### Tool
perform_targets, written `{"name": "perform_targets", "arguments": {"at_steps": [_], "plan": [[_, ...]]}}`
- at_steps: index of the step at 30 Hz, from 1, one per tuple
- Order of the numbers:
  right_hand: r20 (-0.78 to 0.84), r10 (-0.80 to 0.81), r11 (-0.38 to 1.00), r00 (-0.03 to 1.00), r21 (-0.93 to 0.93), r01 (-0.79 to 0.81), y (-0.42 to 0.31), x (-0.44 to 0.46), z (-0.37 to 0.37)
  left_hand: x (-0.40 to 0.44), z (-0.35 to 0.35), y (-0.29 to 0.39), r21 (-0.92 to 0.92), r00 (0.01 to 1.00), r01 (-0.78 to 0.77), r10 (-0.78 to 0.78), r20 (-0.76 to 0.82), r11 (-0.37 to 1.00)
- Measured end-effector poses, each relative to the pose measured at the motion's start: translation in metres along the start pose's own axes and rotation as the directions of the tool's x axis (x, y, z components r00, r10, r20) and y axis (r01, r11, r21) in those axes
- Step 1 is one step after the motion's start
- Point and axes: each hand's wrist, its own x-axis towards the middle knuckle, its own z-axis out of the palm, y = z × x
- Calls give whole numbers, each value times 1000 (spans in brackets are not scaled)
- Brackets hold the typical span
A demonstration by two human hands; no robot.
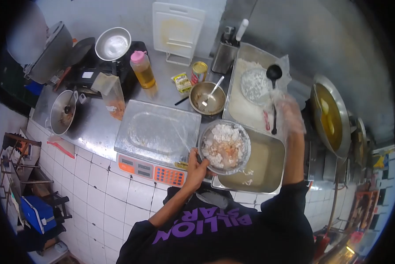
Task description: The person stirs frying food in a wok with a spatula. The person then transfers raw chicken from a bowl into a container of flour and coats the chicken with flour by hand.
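My left hand [199, 167] grips the rim of a metal bowl [246, 159], which holds white floury pieces [224, 145] with some orange-pink showing. The bowl is over the left edge of a rectangular metal tray [268, 165] containing cloudy liquid. My right hand [289, 115] is blurred at the right edge of a flour tray [243, 99]; its fingers cannot be made out. A black ladle [274, 72] lies beside it, near a round floury container [255, 86].
A digital scale [155, 132] stands left of the bowl. Behind are a small bowl [197, 94] with a spoon, an oil bottle [143, 70], a can [199, 70] and a knife holder [224, 55]. A pan of oil [329, 116] is at the right.
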Motion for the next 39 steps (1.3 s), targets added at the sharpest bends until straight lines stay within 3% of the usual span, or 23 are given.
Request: {"name": "perform_targets", "arguments": {"at_steps": [3,5,6,8,9,11,13,17,19,20,23,25,28,30,32,34,35,37,38,39], "plan": [[-84,-174,966,981,-206,154,-42,79,21,1,1,-1,-10,1000,-10,10,-9,1000],[-43,-173,970,984,-183,163,-63,136,40,1,0,-1,12,1000,-9,9,0,1000],[-57,-334,920,941,-236,313,-48,178,45,1,-2,-2,13,1000,-22,22,-2,1000],[-57,-495,840,867,-285,461,-31,238,65,2,-3,-6,2,1000,-28,28,-12,1000],[-110,-525,785,844,-446,430,-40,251,80,1,-1,-1,13,1000,-13,14,-26,1000],[-152,-568,710,809,-587,389,-56,267,108,0,-2,2,8,1000,-3,3,-26,1000],[-183,-396,655,900,-743,137,-88,260,140,1,-2,3,9,1000,14,-14,-21,1000],[-218,-350,714,911,-691,109,-55,294,182,2,-5,1,-41,999,37,-38,-27,998],[-172,-297,640,939,-766,63,-13,332,194,4,-8,0,-16,998,56,-56,-29,998],[-154,-292,637,944,-768,72,-13,327,201,4,-9,0,15,997,69,-69,-19,998],[-205,-578,550,790,-813,192,-22,310,210,5,-11,-2,15,999,49,-48,-5,999],[-170,-569,603,805,-751,268,-24,302,209,5,-10,0,-7,997,71,-71,-6,997],[-211,-635,599,743,-742,301,17,343,207,4,-9,2,-46,996,83,-82,20,996],[-132,-635,612,761,-687,391,23,338,208,4,-6,4,-48,998,57,-58,-16,997],[-180,-522,641,834,-728,245,11,308,216,1,-6,3,4,997,79,-79,15,997],[-364,-324,824,873,-562,72,41,321,236,3,-4,7,27,998,70,-70,-6,997],[-375,-299,832,878,-553,47,41,314,237,2,-5,7,25,998,68,-68,-12,997],[-312,-280,827,908,-558,64,32,294,224,3,-8,0,18,997,68,-68,-23,998],[-293,-195,830,936,-558,-1,42,304,215,2,-7,-4,-3,998,48,-48,-28,999],[-199,-240,831,950,-548,96,29,274,199,3,-4,3,8,999,50,-50,-1,999]]}}
